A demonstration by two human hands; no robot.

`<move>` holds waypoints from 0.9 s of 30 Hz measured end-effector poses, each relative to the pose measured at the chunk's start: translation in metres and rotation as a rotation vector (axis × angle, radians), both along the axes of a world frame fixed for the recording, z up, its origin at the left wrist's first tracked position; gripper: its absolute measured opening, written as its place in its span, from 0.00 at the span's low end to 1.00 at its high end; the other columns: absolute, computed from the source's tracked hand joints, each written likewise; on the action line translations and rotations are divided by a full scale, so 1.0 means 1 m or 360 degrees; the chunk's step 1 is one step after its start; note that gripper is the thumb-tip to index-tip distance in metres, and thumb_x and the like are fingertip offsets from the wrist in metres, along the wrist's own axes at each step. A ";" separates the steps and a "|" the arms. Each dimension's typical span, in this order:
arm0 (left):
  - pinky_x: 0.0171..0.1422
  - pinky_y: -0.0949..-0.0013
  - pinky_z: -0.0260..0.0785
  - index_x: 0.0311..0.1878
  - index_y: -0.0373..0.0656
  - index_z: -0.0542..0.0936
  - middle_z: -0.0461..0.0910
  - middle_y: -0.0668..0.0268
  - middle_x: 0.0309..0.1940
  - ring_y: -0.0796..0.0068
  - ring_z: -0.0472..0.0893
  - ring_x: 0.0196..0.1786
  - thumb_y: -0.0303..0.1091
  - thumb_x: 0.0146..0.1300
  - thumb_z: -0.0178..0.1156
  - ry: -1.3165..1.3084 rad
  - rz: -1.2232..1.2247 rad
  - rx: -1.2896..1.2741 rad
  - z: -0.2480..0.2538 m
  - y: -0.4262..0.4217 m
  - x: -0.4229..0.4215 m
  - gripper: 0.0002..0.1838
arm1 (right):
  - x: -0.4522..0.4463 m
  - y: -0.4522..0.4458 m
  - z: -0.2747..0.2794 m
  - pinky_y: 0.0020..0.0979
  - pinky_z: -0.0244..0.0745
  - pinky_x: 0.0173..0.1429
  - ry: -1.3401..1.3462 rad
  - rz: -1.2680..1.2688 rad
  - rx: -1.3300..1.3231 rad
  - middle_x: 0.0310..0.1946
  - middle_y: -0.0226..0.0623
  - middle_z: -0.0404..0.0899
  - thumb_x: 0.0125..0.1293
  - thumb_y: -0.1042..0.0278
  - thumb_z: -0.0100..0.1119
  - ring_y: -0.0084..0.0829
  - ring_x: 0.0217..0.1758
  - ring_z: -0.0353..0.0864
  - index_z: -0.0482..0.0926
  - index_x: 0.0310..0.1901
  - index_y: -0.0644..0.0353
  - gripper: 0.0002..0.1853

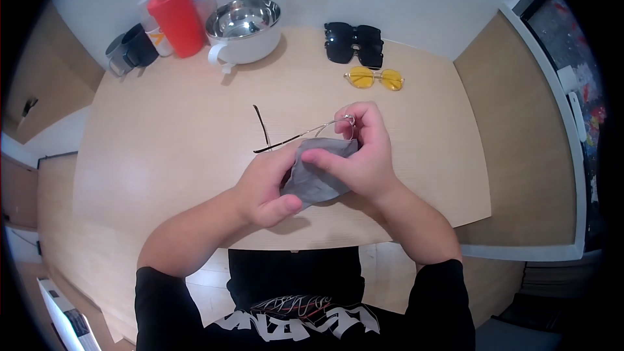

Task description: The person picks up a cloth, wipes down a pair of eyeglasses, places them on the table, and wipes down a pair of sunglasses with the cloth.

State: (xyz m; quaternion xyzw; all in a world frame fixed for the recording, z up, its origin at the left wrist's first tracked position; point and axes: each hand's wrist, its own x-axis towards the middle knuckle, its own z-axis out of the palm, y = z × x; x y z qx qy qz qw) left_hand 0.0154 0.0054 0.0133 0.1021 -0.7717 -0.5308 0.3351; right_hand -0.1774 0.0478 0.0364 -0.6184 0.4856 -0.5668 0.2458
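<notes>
A pair of thin metal-framed eyeglasses (pixel 300 135) is held above the near part of the table, with its dark-tipped temples sticking out to the left. Around part of the frame lies a grey cloth (pixel 318 179). My right hand (pixel 370 156) is closed on the eyeglasses, its fingers by the hinge and its thumb pressing the cloth. My left hand (pixel 265 185) is closed on the cloth from the left, thumb in front and most fingers hidden behind the fabric. One lens is largely covered by the cloth and fingers.
Beyond my hands lie yellow-lensed glasses (pixel 374 78) and stacked dark sunglasses (pixel 354 44). A steel-lined white bowl (pixel 246 32), a red pitcher (pixel 177 19), a dark mug (pixel 141 45) and a grey mug (pixel 119 55) stand at the back left of the wooden table (pixel 156 149).
</notes>
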 end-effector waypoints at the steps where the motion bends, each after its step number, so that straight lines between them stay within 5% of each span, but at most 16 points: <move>1: 0.48 0.65 0.73 0.66 0.30 0.66 0.79 0.53 0.43 0.58 0.82 0.40 0.71 0.61 0.52 0.0112 0.0000 -0.0025 -0.004 0.000 -0.003 0.49 | -0.001 0.000 -0.001 0.24 0.68 0.38 -0.0087 0.0016 0.0049 0.34 0.28 0.69 0.54 0.63 0.78 0.19 0.36 0.66 0.68 0.41 0.58 0.24; 6: 0.49 0.67 0.73 0.66 0.29 0.65 0.79 0.52 0.44 0.62 0.82 0.43 0.73 0.63 0.49 0.0070 0.0018 -0.0032 -0.004 -0.005 0.005 0.50 | -0.001 0.000 0.012 0.23 0.69 0.38 -0.0876 0.0107 0.0456 0.33 0.27 0.71 0.56 0.64 0.77 0.18 0.35 0.68 0.69 0.41 0.59 0.22; 11: 0.49 0.69 0.71 0.65 0.28 0.65 0.79 0.54 0.44 0.68 0.80 0.44 0.74 0.63 0.47 0.0117 -0.0008 0.0148 -0.009 -0.004 0.005 0.51 | -0.004 -0.001 0.000 0.22 0.72 0.39 -0.0139 0.0019 0.0173 0.33 0.27 0.75 0.66 0.66 0.68 0.16 0.36 0.72 0.71 0.40 0.60 0.13; 18: 0.46 0.74 0.67 0.64 0.29 0.66 0.76 0.61 0.41 0.76 0.75 0.41 0.77 0.61 0.47 0.0170 -0.0005 0.0360 -0.011 -0.007 0.007 0.53 | -0.005 -0.002 0.022 0.21 0.73 0.40 -0.1106 0.0253 0.0585 0.35 0.28 0.75 0.61 0.67 0.73 0.17 0.36 0.74 0.70 0.41 0.58 0.17; 21: 0.47 0.74 0.67 0.64 0.29 0.66 0.75 0.60 0.42 0.76 0.74 0.42 0.78 0.60 0.47 0.0104 -0.0109 0.0530 -0.004 -0.003 0.010 0.53 | -0.003 -0.003 0.008 0.21 0.73 0.39 -0.0468 0.0243 0.0369 0.34 0.28 0.76 0.64 0.67 0.70 0.16 0.37 0.75 0.71 0.40 0.58 0.15; 27: 0.55 0.73 0.66 0.65 0.29 0.65 0.75 0.59 0.48 0.76 0.74 0.49 0.80 0.58 0.48 0.0226 -0.0110 0.0496 -0.006 -0.002 0.003 0.56 | -0.005 -0.005 0.019 0.21 0.73 0.36 -0.0856 0.0034 0.0553 0.28 0.25 0.75 0.59 0.68 0.75 0.16 0.33 0.75 0.71 0.34 0.57 0.17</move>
